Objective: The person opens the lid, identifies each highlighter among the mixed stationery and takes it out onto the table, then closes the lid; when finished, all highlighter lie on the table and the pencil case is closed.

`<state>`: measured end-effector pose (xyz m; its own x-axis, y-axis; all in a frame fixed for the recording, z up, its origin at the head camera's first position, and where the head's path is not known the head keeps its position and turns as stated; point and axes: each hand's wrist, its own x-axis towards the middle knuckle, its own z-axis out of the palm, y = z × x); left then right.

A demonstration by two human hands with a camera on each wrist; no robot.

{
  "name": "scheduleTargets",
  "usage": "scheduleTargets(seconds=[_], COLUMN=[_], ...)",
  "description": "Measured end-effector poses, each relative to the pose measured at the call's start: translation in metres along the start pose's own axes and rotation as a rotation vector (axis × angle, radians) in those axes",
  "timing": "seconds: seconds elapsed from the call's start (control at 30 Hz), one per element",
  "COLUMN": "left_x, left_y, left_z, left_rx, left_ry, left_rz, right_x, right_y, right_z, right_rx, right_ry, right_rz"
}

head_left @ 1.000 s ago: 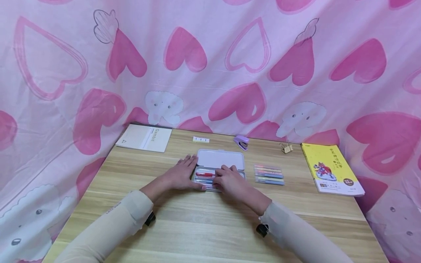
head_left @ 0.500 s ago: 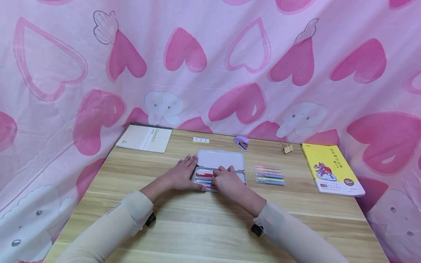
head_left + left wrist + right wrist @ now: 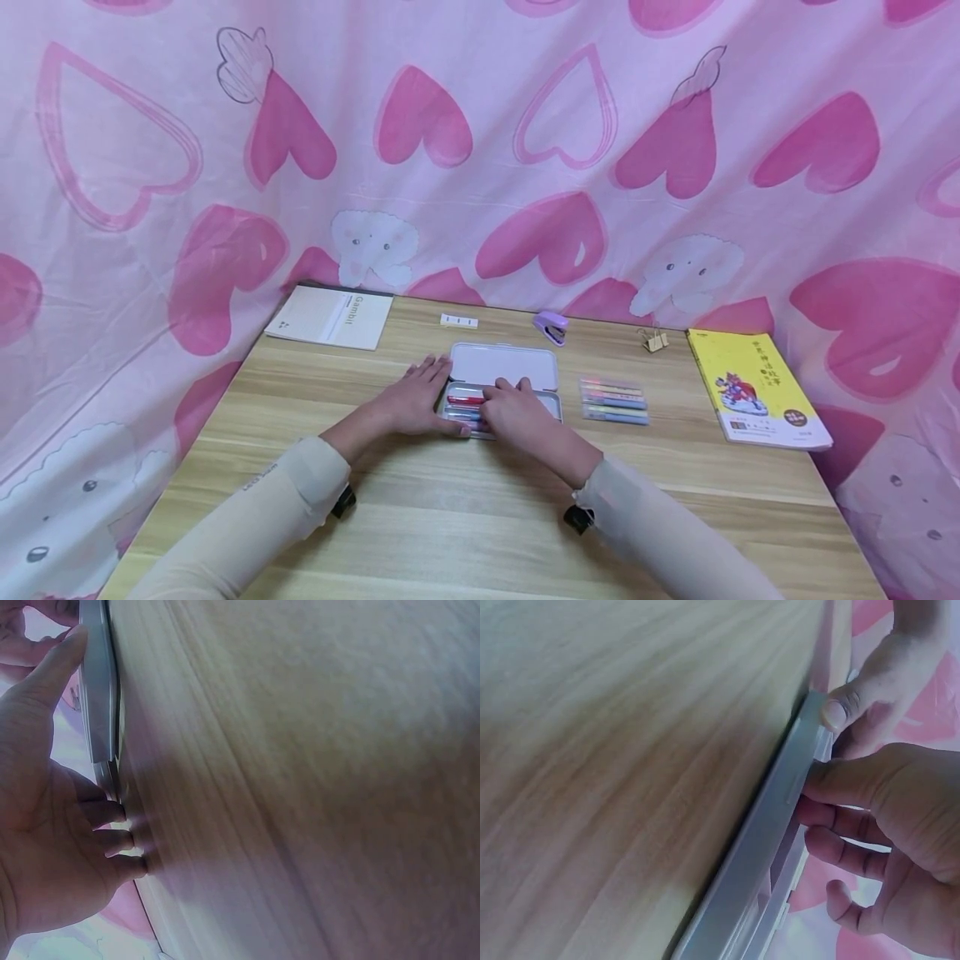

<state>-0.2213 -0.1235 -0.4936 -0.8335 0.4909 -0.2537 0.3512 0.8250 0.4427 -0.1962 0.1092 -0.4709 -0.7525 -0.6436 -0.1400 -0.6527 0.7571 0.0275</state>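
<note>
Pencil case (image 3: 552,400) mid-bench (image 3: 450,517), lid (image 3: 503,367) folded back. L hand (image 3: 417,400) at case's L end: fingers spread, fairly straight, thumb at near corner. R hand (image 3: 519,417) dips into case, fingers bent, gap narrow; can't tell if pinching anything (hand hides spot). Prob. midway: red pen (image 3: 466,399) + other pens already inside, L part. Not yet done, as judged: lid unclosed; marker set (image 3: 614,400) lies outside, just R of case, untouched.

Pencil case (image 3: 503,367) appears smooth, satin-finished metal; counter (image 3: 450,525), smooth wood-grained; backdrop (image 3: 491,108), creased cloth; stapler (image 3: 551,326), plastic; binder clip (image 3: 655,340), metal.
</note>
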Motion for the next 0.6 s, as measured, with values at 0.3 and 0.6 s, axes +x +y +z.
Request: scheduleTargets(seconds=[0.3, 0.6], left_x=[0.000, 0.000], left_y=[0.000, -0.001], left_z=[0.001, 0.000], left_rx=[0.009, 0.004], left_ry=[-0.001, 0.006], left_rz=[-0.008, 0.000], right_x=[0.001, -0.004], right_y=[0.007, 0.015], right_z=[-0.003, 0.000], right_rx=[-0.001, -0.032], right_ry=[0.050, 0.125], right_rz=[-0.031, -0.078])
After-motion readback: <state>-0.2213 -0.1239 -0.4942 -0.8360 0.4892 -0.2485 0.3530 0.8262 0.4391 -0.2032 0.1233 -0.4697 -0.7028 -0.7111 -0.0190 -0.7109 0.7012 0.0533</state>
